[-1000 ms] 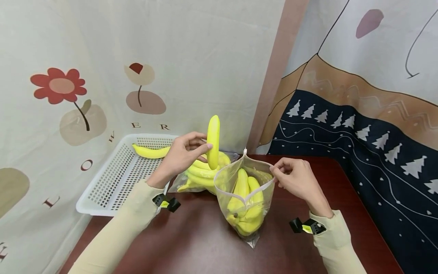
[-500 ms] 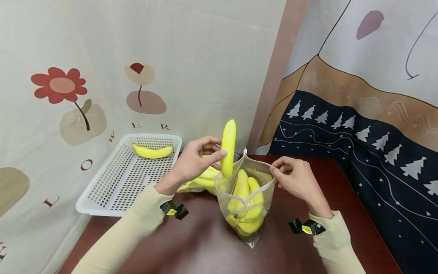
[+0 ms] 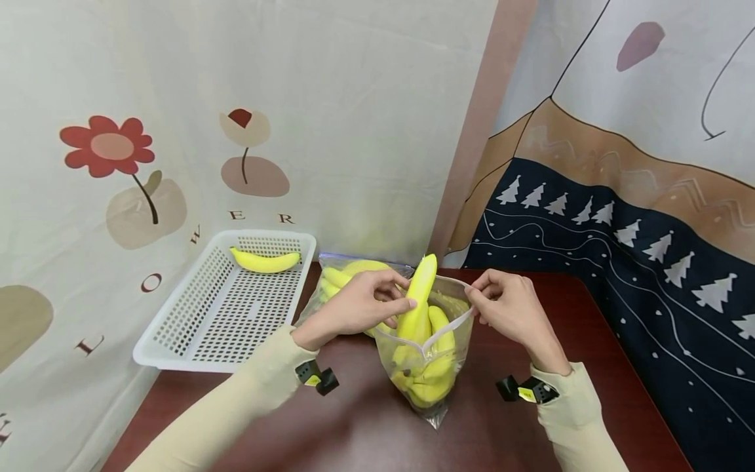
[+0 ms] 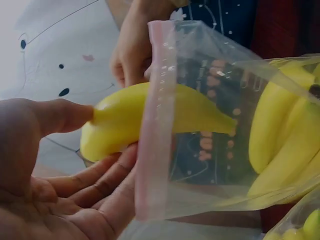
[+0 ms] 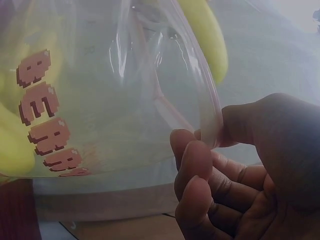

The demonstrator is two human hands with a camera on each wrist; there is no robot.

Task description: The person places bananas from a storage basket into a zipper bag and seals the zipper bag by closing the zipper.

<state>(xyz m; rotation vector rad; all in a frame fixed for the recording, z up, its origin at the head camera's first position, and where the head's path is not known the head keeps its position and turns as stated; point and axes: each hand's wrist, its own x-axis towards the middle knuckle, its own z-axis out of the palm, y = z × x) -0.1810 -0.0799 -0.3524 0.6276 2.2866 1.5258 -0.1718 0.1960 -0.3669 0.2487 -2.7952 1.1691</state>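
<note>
My left hand point(image 3: 368, 303) pinches a yellow banana point(image 3: 422, 278) between thumb and fingers. Its lower end is inside the mouth of a clear zip bag point(image 3: 386, 357), as the left wrist view also shows. Several bananas point(image 4: 285, 120) fill the lower part of this bag, which stands on the table. At the bag's right edge, my right hand point(image 3: 506, 303) pinches the rim, thumb on one side and fingers on the other. Red block lettering point(image 5: 42, 100) is printed on the bag in the right wrist view.
A white perforated basket point(image 3: 177, 314) stands at the left with one banana point(image 3: 265, 262) in it. Behind my left hand lies a second zip bag point(image 3: 366, 257) holding several bananas. Printed cloth point(image 3: 354, 131) hangs behind the dark red table point(image 3: 501, 419).
My left hand has moved right and down with the banana, from above and left of the bag into its mouth. The right hand keeps its grip on the rim, nearly unmoved.
</note>
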